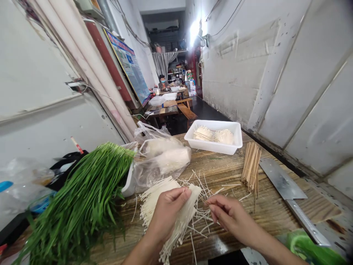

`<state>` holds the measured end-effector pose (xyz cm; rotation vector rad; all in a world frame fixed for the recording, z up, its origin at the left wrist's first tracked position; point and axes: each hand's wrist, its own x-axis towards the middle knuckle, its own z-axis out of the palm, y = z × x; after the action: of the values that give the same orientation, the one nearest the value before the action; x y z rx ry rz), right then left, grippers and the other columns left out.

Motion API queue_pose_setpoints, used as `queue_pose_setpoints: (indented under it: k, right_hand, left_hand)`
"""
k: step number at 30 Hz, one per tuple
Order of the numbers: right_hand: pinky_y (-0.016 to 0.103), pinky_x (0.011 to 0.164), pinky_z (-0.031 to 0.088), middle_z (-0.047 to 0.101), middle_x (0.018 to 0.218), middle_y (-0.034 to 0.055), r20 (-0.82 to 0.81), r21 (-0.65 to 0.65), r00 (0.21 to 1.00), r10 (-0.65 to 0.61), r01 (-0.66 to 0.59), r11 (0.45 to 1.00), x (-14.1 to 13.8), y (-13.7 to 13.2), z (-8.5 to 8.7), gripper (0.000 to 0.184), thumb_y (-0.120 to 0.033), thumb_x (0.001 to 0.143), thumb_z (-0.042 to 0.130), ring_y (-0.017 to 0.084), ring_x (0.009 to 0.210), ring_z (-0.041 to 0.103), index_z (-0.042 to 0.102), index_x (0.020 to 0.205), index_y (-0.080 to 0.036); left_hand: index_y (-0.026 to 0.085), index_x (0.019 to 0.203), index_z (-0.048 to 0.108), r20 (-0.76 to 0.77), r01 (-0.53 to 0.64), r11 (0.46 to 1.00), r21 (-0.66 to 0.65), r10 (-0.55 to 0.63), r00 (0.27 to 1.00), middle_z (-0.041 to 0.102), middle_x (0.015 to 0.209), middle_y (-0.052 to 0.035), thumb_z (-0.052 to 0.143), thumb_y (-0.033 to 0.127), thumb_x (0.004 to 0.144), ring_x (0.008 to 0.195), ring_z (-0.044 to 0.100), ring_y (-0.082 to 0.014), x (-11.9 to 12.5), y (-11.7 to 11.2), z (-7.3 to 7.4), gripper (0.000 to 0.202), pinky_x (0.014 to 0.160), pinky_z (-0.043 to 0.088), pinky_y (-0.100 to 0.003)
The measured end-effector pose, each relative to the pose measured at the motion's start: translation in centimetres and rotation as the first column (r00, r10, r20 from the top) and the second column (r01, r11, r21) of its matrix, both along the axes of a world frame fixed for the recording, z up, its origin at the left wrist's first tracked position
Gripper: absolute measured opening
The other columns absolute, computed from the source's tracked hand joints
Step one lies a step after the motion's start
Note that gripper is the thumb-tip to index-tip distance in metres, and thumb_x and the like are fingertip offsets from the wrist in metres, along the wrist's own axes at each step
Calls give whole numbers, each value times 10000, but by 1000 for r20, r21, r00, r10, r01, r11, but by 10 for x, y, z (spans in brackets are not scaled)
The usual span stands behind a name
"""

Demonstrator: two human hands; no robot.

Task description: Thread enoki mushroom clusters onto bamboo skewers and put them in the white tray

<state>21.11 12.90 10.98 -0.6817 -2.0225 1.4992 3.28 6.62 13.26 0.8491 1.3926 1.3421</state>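
My left hand (171, 209) grips a flattened bunch of enoki mushrooms (183, 221), thumb on top near the cut end, caps hanging toward me. My right hand (230, 215) is pinched just right of that bunch, on a thin bamboo skewer whose brownish tip (205, 202) barely shows; the fingers hide most of it. Under and beyond my left hand lies a larger heap of enoki (154, 197) on the wooden table (217, 169). Loose enoki stems (202, 217) are scattered between my hands. A bundle of bamboo skewers (250, 165) lies to the right.
A cleaver (284, 180) lies at the right. Behind, a white tub (213, 147) holds skewered enoki (224, 136). A plastic bag (162, 158) of enoki and a pile of green chives (82, 198) occupy the left. A green container (311, 250) is at lower right. A masked person (163, 84) sits far back.
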Motion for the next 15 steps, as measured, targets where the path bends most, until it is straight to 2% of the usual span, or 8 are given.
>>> queue_pose_setpoints:
  k: [5,8,10,12,14,15]
  right_hand:
    - [225,560,365,452,573,-43,18,54,996,-88,87,995,-1,-1,-3,255,-300,921,416,106,558,444,579,777,-167]
    - [227,556,369,463,569,-37,15,96,987,-159,157,983,-3,5,-5,290,-306,914,420,108,552,456,541,689,-168]
    - [229,546,382,482,571,-37,12,110,975,-223,220,969,1,11,-7,242,-318,908,433,112,541,470,560,766,-169]
    - [225,515,396,500,574,-40,13,107,957,-290,287,952,13,18,-9,212,-342,902,448,116,524,484,565,932,-167]
    - [217,483,414,521,580,-37,11,127,931,-366,362,924,32,26,-13,273,-373,892,464,121,515,513,539,1058,-170]
    - [219,484,431,541,589,-28,9,163,906,-423,416,895,42,29,-16,298,-391,880,481,128,522,535,540,1078,-176]
  left_hand:
    - [120,797,734,70,112,993,-48,-109,992,625,608,-4,679,409,709,563,491,-111,12,7,-7,307,563,377,-227]
    - [120,884,731,24,112,993,-45,-111,993,673,653,-19,648,435,733,576,539,-128,16,14,-13,359,568,407,-238]
    - [135,956,717,-76,67,998,-10,-68,995,722,804,-47,612,439,763,718,616,-175,16,22,-16,375,670,461,-270]
    - [152,1040,687,-199,31,999,35,-23,980,712,1011,-77,575,420,796,937,626,-223,16,31,-19,379,836,465,-323]
    - [167,1162,615,-382,29,998,48,-9,924,636,1187,-101,549,402,815,1106,563,-252,18,41,-23,424,964,408,-389]
    - [167,1221,567,-498,44,998,44,-16,867,583,1258,-115,546,385,818,1167,520,-265,19,45,-25,459,1002,374,-419]
